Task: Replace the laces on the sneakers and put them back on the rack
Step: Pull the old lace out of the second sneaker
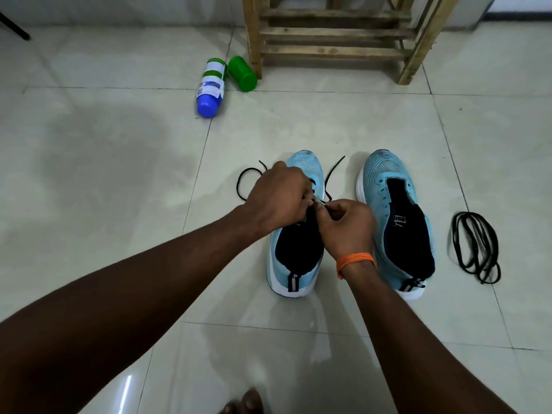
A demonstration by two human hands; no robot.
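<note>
Left sneaker (298, 234) stood toe-away on the floor (119, 204), black lace (335, 169) part-threaded and trailing to either side; right hand (348, 227) pinched the lace just above the eyelets, left hand (276, 198) curled against them from the other side, its hold hidden.

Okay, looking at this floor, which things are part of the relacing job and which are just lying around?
Job: sneaker being laced, black lace, unlaced sneaker, coiled lace, wooden rack.
Lying about: blue-capped bottle, green bottle.
</note>
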